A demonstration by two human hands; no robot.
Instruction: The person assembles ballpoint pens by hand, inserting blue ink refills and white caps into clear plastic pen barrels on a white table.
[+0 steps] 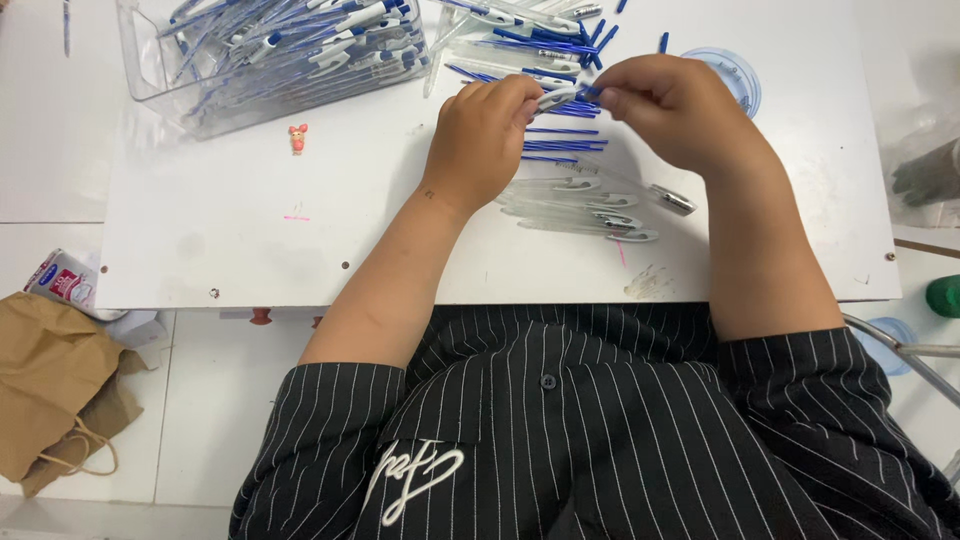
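Pen parts fill the upper middle of the frame, and both my hands meet over them. My left hand [485, 130] pinches one end of a clear pen barrel with a white clip [556, 97], and my right hand [672, 105] closes its grip on the other end, where a blue piece [590, 90] shows between the fingertips. So both grips are narrow and tight on this one pen, held just above the white tabletop [250, 230].

I judge the pen very light and stiff, a thin plastic tube that would flex little and crack if bent hard. Its smooth barrel looks slippery, so fingertips close to each end, near the clip, give the surest hold; the clip itself seems the weakest spot to press on.

Just below my hands lies a row of clear barrels with clips [590, 205], side by side on the tabletop. Behind my hands sits a loose heap of blue refills [555, 45]. At the upper left a clear plastic bin [290, 55] holds many finished blue-and-white pens. A small pink figure [298, 138] stands near the bin, well apart from my hands. A brown paper bag [50, 385] lies on the floor at lower left.
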